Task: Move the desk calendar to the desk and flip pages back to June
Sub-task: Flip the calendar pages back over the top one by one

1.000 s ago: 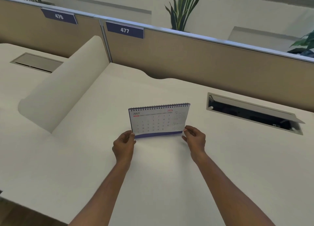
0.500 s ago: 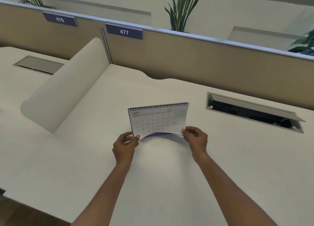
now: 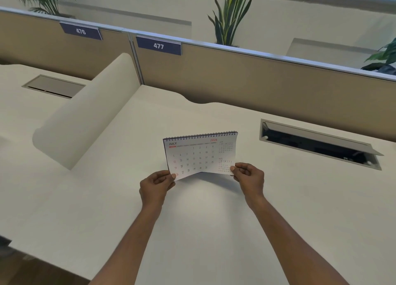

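The spiral-bound desk calendar (image 3: pixel 200 154) stands on the white desk (image 3: pixel 192 220) near its middle, with the JULY 2026 page facing me. My left hand (image 3: pixel 156 186) pinches that page's lower left corner. At the lower right corner, my right hand (image 3: pixel 249 177) pinches the same page. The sheet's bottom edge is raised off the stand and bows upward between my hands. The stand's blue base is hidden behind the lifted page.
An open cable tray (image 3: pixel 319 144) is set into the desk at the right. A curved white divider (image 3: pixel 85 122) rises at the left, with a closed cable flap (image 3: pixel 54 85) beyond it. Tan partitions labelled 476 and 477 (image 3: pixel 158 46) back the desk, with plants behind.
Both hands took hold of the July page's lower corners and lifted its bottom edge up and away from the stand; the blue base strip went out of sight.
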A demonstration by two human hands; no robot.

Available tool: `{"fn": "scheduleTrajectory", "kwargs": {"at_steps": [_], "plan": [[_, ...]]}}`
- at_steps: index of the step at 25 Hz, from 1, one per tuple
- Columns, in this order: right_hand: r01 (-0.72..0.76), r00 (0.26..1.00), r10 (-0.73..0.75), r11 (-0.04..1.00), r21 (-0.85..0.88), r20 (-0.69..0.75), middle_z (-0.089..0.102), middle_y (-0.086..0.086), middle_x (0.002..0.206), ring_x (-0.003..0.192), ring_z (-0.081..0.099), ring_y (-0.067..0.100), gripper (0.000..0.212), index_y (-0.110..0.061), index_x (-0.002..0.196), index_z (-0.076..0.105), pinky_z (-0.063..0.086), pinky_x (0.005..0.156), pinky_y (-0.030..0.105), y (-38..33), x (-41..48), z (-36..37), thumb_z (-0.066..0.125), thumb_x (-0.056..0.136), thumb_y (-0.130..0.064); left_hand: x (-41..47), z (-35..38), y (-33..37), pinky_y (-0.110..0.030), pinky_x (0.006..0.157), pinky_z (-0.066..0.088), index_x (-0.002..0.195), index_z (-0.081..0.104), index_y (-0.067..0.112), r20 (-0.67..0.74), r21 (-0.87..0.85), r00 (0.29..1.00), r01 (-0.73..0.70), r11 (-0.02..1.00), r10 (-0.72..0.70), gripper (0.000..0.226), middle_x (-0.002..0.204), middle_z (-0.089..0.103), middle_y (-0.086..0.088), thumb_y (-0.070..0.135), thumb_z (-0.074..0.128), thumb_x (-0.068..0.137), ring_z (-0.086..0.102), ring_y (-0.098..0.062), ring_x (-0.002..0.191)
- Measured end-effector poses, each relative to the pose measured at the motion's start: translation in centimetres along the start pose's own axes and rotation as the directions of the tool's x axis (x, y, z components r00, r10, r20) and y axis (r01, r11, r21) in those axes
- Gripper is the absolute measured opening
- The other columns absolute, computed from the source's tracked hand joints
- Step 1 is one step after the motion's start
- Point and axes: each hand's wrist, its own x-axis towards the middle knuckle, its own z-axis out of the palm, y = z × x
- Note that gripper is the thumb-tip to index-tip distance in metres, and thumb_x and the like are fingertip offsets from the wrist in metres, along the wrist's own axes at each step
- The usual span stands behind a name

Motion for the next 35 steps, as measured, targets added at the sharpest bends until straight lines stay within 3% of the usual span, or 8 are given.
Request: {"fn": "scheduleTrajectory", "kwargs": {"at_steps": [5,12,15,20,23,29,33,35], "plan": [[0.036,0.999,-0.036,0.999,-0.025,0.013,0.078,0.008,0.09,0.085,0.073,0.022,0.013,-0.016,0.09,0.075,0.061,0.08,0.034,-0.3,-0.4,-0.2,0.075,0.089,-0.004,-0.2,-0.5,0.3,-0.028,0.076,0.066,0.092,0.077,0.008,0.05,0.027,0.999,-0.006,1.0,0.005,0.016,0.088,0.083,-0.009,-0.002,0.084,0.082,0.079,-0.022,0.08],[0.004,1.0,-0.005,1.0,0.014,0.007,0.075,0.013,0.102,0.09,0.071,0.024,0.008,-0.009,0.098,0.075,0.06,0.075,0.031,-0.5,-0.8,-0.4,0.072,0.092,-0.005,-0.5,-0.8,0.4,-0.024,0.068,0.061,0.095,0.077,0.013,0.107,0.083,0.994,0.006,0.997,-0.015,0.016,0.088,0.082,-0.004,-0.001,0.077,0.087,0.072,-0.018,0.075],[-0.015,1.0,0.014,0.999,0.034,0.015,0.076,0.012,0.103,0.093,0.073,0.024,0.011,-0.008,0.101,0.074,0.061,0.077,0.032,-0.4,-1.1,-0.4,0.074,0.091,-0.005,-0.5,-1.0,0.4,-0.026,0.068,0.056,0.096,0.077,0.016,0.112,0.149,0.994,-0.012,0.989,-0.004,0.016,0.08,0.082,0.0,0.005,0.08,0.085,0.07,-0.017,0.074],[-0.039,0.999,0.037,0.996,0.077,0.026,0.079,0.004,0.095,0.091,0.074,0.02,0.01,-0.015,0.097,0.074,0.06,0.072,0.027,-0.7,-1.5,-0.6,0.074,0.091,-0.007,-0.4,-1.6,0.6,-0.036,0.079,0.055,0.094,0.079,0.012,0.138,0.149,0.99,-0.016,0.989,-0.005,0.022,0.082,0.082,-0.011,0.015,0.092,0.076,0.064,-0.021,0.071],[-0.054,0.998,0.051,0.994,0.1,0.033,0.081,-0.003,0.085,0.088,0.074,0.016,0.01,-0.014,0.099,0.073,0.062,0.074,0.028,-0.9,-1.6,-0.8,0.075,0.091,-0.01,-0.7,-2.1,0.7,-0.034,0.077,0.055,0.091,0.079,0.011,0.174,0.133,0.985,-0.022,0.991,-0.002,0.026,0.083,0.082,-0.011,0.018,0.095,0.072,0.064,-0.02,0.07],[-0.052,0.998,0.045,0.985,0.165,0.047,0.081,0.005,0.09,0.087,0.074,0.016,0.014,-0.01,0.104,0.074,0.06,0.07,0.028,-1.8,-2.1,-1.3,0.076,0.09,-0.013,-1.3,-2.3,1.8,-0.03,0.071,0.05,0.094,0.08,0.008,0.231,0.074,0.973,-0.036,0.997,0.018,0.038,0.072,0.078,-0.005,0.025,0.098,0.065,0.063,-0.013,0.063],[-0.024,0.997,0.008,0.977,0.212,0.074,0.078,0.015,0.104,0.09,0.072,0.021,0.015,-0.007,0.107,0.075,0.059,0.076,0.034,-3.1,-2.6,-1.7,0.071,0.093,-0.013,-2.0,-2.1,3.2,-0.025,0.069,0.06,0.091,0.084,0.016,0.3,-0.009,0.953,-0.037,0.999,0.038,0.032,0.097,0.083,-0.009,0.042,0.086,0.073,0.078,-0.017,0.082],[-0.013,0.996,-0.008,0.972,0.235,0.088,0.079,0.014,0.104,0.088,0.073,0.021,0.014,-0.009,0.106,0.076,0.058,0.074,0.034,-4.2,-2.8,-1.9,0.068,0.096,-0.014,-2.2,-2.1,4.0,-0.025,0.068,0.061,0.098,0.083,0.015,0.32,-0.054,0.945,-0.046,0.998,0.06,0.027,0.102,0.083,-0.01,0.038,0.082,0.083,0.078,-0.018,0.085]]}}
